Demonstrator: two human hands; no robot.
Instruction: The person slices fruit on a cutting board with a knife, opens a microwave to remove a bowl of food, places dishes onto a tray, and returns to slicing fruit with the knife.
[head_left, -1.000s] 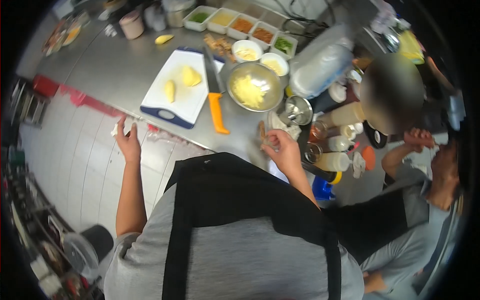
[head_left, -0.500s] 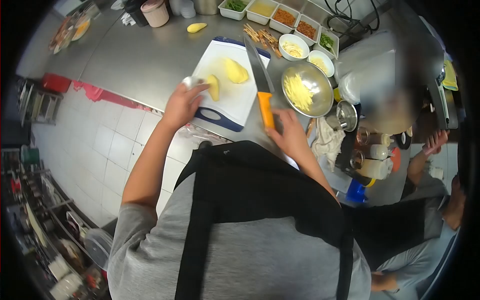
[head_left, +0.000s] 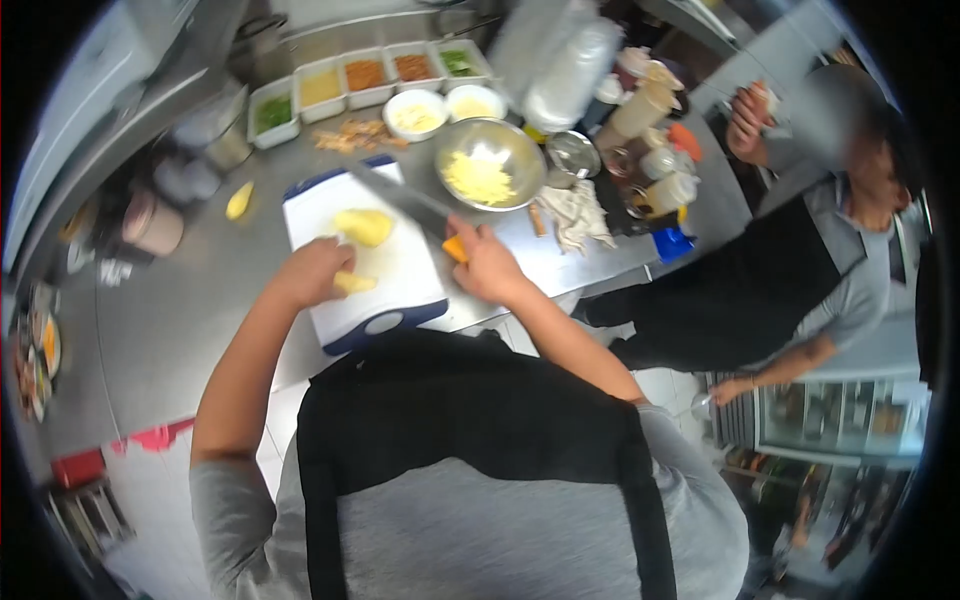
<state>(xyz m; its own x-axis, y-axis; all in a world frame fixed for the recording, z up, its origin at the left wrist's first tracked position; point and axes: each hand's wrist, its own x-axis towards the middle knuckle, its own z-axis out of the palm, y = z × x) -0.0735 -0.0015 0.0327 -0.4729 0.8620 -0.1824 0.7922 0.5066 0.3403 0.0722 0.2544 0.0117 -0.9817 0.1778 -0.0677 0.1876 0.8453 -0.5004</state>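
A white cutting board (head_left: 400, 270) with dark blue ends lies on the steel counter. My left hand (head_left: 318, 272) is over its left side, fingers bent down beside the smaller yellow piece (head_left: 355, 283); whether they grip anything is hidden. The larger yellow piece (head_left: 363, 227) lies just above that hand. My right hand (head_left: 487, 262) is closed around the orange handle of the knife (head_left: 415, 207), whose blade slants up and left over the board's upper right part. Beyond the knife is a metal bowl (head_left: 528, 165) holding yellow shreds.
White containers (head_left: 283, 133) of chopped food line the back, with two small white bowls (head_left: 415, 116) before them. Brown sticks (head_left: 355, 136) and another yellow piece (head_left: 239, 201) lie on the counter. Bottles (head_left: 672, 192) and a cloth (head_left: 575, 215) are right. A person in a black apron (head_left: 715, 290) stands beyond.
My right hand has taken hold of the knife handle, and the blade has swung left over the board. My left hand has come in from the left to the smaller yellow piece. The view has turned.
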